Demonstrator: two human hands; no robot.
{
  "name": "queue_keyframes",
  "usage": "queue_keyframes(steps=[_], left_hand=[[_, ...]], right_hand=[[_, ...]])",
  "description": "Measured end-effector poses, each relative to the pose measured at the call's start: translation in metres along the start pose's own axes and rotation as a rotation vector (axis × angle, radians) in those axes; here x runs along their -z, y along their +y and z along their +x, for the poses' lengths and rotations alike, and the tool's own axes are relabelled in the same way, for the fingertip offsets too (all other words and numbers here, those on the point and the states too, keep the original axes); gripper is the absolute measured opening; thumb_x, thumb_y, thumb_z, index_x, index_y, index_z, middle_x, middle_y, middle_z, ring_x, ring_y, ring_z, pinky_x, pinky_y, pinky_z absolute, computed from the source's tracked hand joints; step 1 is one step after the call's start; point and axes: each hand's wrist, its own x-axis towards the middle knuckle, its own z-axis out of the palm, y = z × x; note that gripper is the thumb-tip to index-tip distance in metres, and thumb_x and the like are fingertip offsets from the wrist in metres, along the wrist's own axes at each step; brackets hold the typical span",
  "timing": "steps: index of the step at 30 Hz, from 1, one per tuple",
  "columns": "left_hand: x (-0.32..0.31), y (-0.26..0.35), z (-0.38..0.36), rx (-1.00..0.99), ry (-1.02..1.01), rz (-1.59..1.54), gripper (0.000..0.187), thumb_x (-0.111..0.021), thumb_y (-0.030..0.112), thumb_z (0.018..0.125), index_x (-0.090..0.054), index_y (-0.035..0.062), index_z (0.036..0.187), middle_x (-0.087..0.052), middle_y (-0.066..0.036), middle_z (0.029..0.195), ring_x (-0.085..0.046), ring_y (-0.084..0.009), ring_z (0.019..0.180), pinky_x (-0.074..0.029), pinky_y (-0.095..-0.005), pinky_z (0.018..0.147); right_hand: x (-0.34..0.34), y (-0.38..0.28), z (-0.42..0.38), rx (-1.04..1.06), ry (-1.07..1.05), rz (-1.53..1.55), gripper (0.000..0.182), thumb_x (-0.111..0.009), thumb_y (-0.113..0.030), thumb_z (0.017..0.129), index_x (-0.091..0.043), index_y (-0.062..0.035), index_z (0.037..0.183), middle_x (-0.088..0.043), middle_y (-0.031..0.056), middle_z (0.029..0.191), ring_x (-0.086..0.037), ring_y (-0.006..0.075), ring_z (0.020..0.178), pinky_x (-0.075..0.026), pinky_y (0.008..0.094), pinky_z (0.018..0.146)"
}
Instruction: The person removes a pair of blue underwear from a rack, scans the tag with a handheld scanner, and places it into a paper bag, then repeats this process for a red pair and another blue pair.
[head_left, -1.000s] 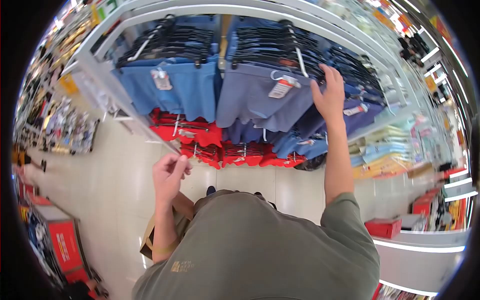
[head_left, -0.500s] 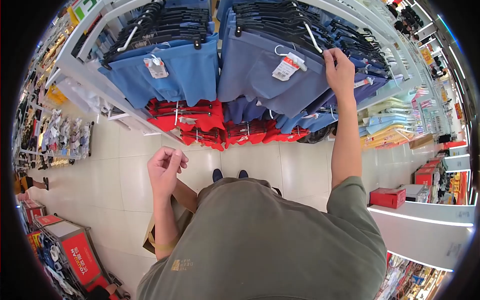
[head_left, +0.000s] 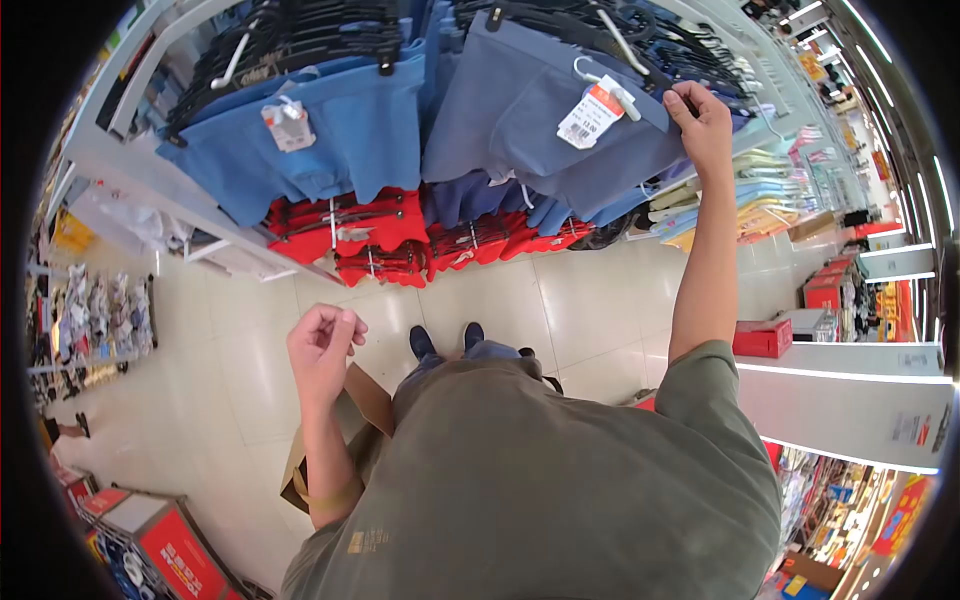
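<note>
My right hand (head_left: 700,122) pinches the upper right corner of the grey-blue shorts (head_left: 500,105), by the end of their black hanger. A white and orange price tag (head_left: 592,112) hangs on the front of these shorts, which are tilted. Left of them, lighter blue shorts (head_left: 350,140) hang from another black hanger with a tag of their own. My left hand (head_left: 325,340) is raised over the floor, away from the clothes, its fingers curled together with nothing visible in them. A brown bag (head_left: 345,440) hangs at my left forearm.
The white rack frame (head_left: 120,130) borders the clothes. Red garments (head_left: 375,225) hang on a lower level. Pastel clothes (head_left: 750,205) are at the right. A red box (head_left: 762,338) sits on a white shelf at the right, and a red display bin (head_left: 180,560) stands at the lower left.
My right hand has moved slightly right, with the grey-blue shorts swung and tilted towards me. The view has shifted, and my feet now stand further apart. My left hand stays curled.
</note>
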Motion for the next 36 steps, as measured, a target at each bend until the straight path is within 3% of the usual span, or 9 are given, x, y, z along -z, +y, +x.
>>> queue_keyframes(steps=[5, 9, 13, 16, 19, 21, 26, 30, 36], left_hand=[[-0.005, 0.006, -0.007, -0.055, -0.028, 0.055, 0.016, -0.066, 0.013, 0.090, -0.062, -0.0004, 0.098, -0.067, -0.006, 0.089, -0.061, -0.0110, 0.081, -0.047, -0.0248, 0.070], [-0.035, 0.022, -0.004, -0.385, -0.042, 0.176, 0.063, -0.073, 0.024, 0.085, -0.047, -0.0040, 0.134, -0.059, -0.015, 0.125, -0.054, -0.0229, 0.119, -0.039, -0.0386, 0.105], [-0.075, 0.047, 0.002, -0.550, -0.272, 0.001, 0.104, -0.082, 0.046, 0.073, -0.029, -0.0046, 0.147, -0.050, -0.015, 0.138, -0.049, -0.0236, 0.126, -0.035, -0.0385, 0.108], [-0.115, 0.065, -0.034, -0.329, -0.575, -0.374, 0.087, -0.080, 0.041, 0.077, -0.041, -0.0051, 0.140, -0.052, -0.014, 0.134, -0.052, -0.0231, 0.122, -0.042, -0.0395, 0.103], [-0.152, 0.041, -0.072, -0.003, -0.466, -0.608, 0.047, -0.068, 0.017, 0.090, -0.052, -0.0040, 0.128, -0.062, -0.013, 0.122, -0.061, -0.0225, 0.110, -0.051, -0.0362, 0.096], [-0.172, 0.049, -0.103, 0.187, -0.350, -0.745, 0.042, -0.065, 0.018, 0.093, -0.053, -0.0030, 0.127, -0.063, -0.014, 0.120, -0.064, -0.0233, 0.107, -0.052, -0.0362, 0.094], [-0.173, 0.035, -0.143, 0.343, -0.255, -0.899, 0.036, -0.057, 0.018, 0.098, -0.054, -0.0033, 0.126, -0.064, -0.016, 0.119, -0.066, -0.0237, 0.104, -0.055, -0.0362, 0.091], [-0.165, 0.036, -0.168, 0.262, -0.174, -0.915, 0.038, -0.049, 0.021, 0.101, -0.051, -0.0049, 0.129, -0.062, -0.017, 0.123, -0.064, -0.0243, 0.108, -0.052, -0.0375, 0.095], [-0.146, 0.028, -0.191, 0.181, -0.017, -0.814, 0.037, -0.054, 0.018, 0.099, -0.049, -0.0035, 0.129, -0.061, -0.017, 0.121, -0.065, -0.0250, 0.106, -0.056, -0.0383, 0.089]], right_hand=[[0.049, -0.032, -0.043, 0.050, -0.066, -0.093, 0.019, -0.068, -0.018, 0.088, -0.062, -0.0006, 0.085, -0.054, -0.0013, 0.066, -0.046, 0.0063, 0.064, -0.038, 0.0240, 0.060], [0.087, -0.064, -0.085, 0.020, -0.152, 0.095, 0.016, -0.068, -0.016, 0.086, -0.062, -0.0009, 0.085, -0.054, -0.0036, 0.068, -0.045, 0.0056, 0.065, -0.036, 0.0223, 0.060], [0.094, -0.106, -0.108, 0.166, -0.344, 0.177, 0.016, -0.068, -0.015, 0.088, -0.060, -0.0020, 0.084, -0.053, -0.0059, 0.070, -0.044, 0.0032, 0.065, -0.032, 0.0205, 0.057], [0.077, -0.115, -0.121, 0.198, -0.441, 0.277, 0.017, -0.067, -0.016, 0.088, -0.059, -0.0018, 0.083, -0.051, -0.0071, 0.069, -0.041, 0.0021, 0.063, -0.030, 0.0206, 0.056], [0.060, -0.113, -0.135, 0.203, -0.526, 0.368, 0.017, -0.067, -0.016, 0.088, -0.060, -0.0018, 0.083, -0.050, -0.0078, 0.067, -0.040, 0.0014, 0.061, -0.030, 0.0211, 0.055], [0.045, -0.106, -0.148, 0.209, -0.603, 0.398, 0.017, -0.067, -0.016, 0.088, -0.060, -0.0022, 0.082, -0.049, -0.0081, 0.066, -0.039, 0.0012, 0.061, -0.030, 0.0210, 0.054], [0.016, -0.110, -0.179, 0.313, -0.661, 0.333, 0.020, -0.069, -0.016, 0.086, -0.060, 0.0020, 0.090, -0.058, 0.0013, 0.073, -0.054, 0.0105, 0.073, -0.045, 0.0267, 0.069], [0.020, -0.131, -0.209, 0.679, -0.162, 0.225, 0.037, -0.074, -0.025, 0.081, -0.062, -0.0062, 0.110, -0.066, 0.0103, 0.104, -0.059, 0.0294, 0.099, -0.047, 0.0377, 0.084], [0.013, -0.167, -0.261, 0.590, -0.559, 0.440, 0.048, -0.079, -0.025, 0.076, -0.061, -0.0023, 0.115, -0.064, 0.0116, 0.104, -0.059, 0.0276, 0.095, -0.046, 0.0360, 0.085]])
